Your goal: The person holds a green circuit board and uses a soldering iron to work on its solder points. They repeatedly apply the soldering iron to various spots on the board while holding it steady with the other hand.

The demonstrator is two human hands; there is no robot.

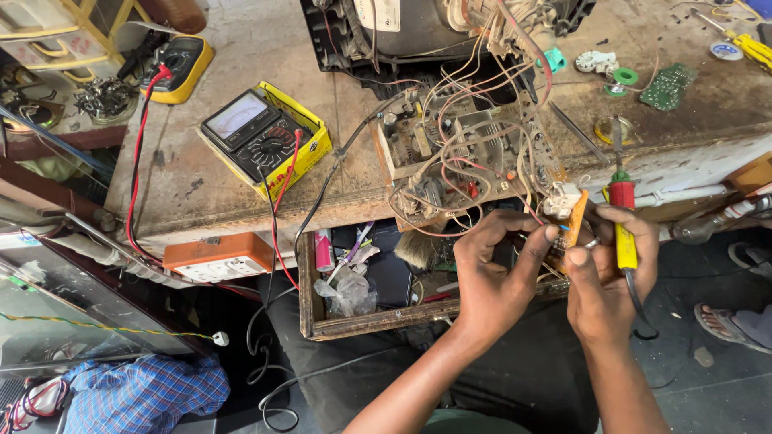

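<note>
My left hand (494, 269) pinches the lower edge of a small orange circuit board (572, 223) that carries a white connector block (560, 199) and trails red and white wires. My right hand (607, 269) holds a soldering iron (622, 221) with a yellow and red handle, tip pointing up, and its fingers also touch the small board. Just beyond lies a larger wired circuit board (462, 157) at the bench edge, below an opened television chassis (418, 32).
An analog multimeter in a yellow box (261, 141) and a yellow digital meter (178, 68) sit on the wooden bench (193, 193). An open drawer (362, 281) with a brush and clutter hangs below. An orange socket box (219, 259) is at left. A sandalled foot (736, 321) shows at right.
</note>
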